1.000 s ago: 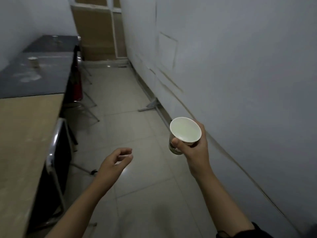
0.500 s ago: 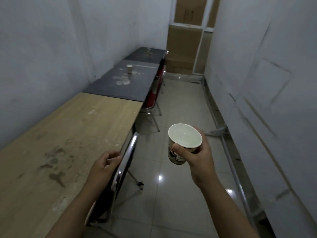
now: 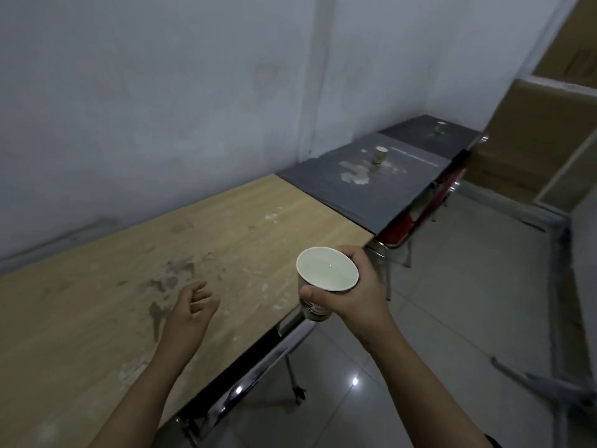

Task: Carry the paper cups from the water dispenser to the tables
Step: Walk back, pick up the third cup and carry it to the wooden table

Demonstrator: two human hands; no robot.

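Note:
My right hand grips a white paper cup upright, with liquid inside, just off the front edge of the wooden table. My left hand hovers over that table, empty, its fingers loosely curled. A second paper cup stands on the grey table beyond. A third cup stands on the dark table at the far end.
The three tables run in a row along the white wall on the left. Metal-framed chairs, one with a red seat, are tucked under their front edges. A tiled aisle runs on the right, with a metal stand and cardboard panels.
The view has swung left, from the aisle and right wall onto the wooden table. My right hand has kept its hold on the cup, and my left hand now hovers over the tabletop.

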